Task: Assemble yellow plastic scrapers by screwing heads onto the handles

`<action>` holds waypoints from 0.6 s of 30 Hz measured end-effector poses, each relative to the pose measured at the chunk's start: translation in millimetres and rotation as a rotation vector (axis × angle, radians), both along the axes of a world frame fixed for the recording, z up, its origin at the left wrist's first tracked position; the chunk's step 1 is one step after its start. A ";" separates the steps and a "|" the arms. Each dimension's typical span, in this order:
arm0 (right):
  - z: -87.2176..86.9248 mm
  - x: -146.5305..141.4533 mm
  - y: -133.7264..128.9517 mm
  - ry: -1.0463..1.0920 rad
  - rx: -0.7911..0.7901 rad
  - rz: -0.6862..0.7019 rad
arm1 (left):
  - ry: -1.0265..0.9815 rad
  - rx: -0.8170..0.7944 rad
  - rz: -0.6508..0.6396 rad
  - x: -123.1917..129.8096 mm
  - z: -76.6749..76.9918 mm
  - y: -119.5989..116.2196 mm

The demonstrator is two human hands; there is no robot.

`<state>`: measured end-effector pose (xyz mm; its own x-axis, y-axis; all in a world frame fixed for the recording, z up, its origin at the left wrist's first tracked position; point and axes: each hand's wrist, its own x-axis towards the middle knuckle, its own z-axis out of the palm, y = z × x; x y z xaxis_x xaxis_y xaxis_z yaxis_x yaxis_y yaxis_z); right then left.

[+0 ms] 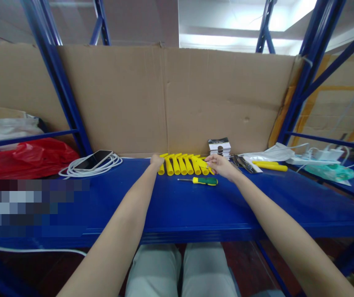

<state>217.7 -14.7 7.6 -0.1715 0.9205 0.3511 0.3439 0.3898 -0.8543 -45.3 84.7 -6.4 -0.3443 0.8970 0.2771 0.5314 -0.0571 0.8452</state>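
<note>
Several yellow plastic pieces with hollow, tube-like handles [177, 166] lie side by side on the blue shelf, their round open ends facing me. At the left end of the row is my left hand [156, 159], against the leftmost piece; its fingers are mostly hidden. My right hand [218, 163] is at the right end, thumb and fingers pinched on a yellow plastic piece [200, 163] that lies at a slant over the others. A screwdriver [204, 180] with a green and yellow handle lies just in front of the row, its shaft pointing left.
Behind stands a cardboard panel [127, 99]. A stack of printed cards [219, 147] and dark packets [246, 163] sit right of centre, beside more yellow pieces [271, 166]. A phone [94, 159] rests on a coiled white cable [109, 164] near a red bag [34, 159]. Blue posts [62, 86] flank the shelf.
</note>
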 end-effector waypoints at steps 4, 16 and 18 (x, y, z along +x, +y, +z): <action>0.3 -1.6 -0.4 0.013 0.000 0.077 | 0.089 0.044 0.017 12.2 18.0 -6.2; -0.4 -21.3 0.8 0.224 0.292 0.199 | -0.566 -0.270 -1.041 67.6 33.2 -106.3; -1.8 -27.0 -1.8 0.243 0.317 0.201 | -0.662 -0.266 -1.001 66.4 27.9 -110.9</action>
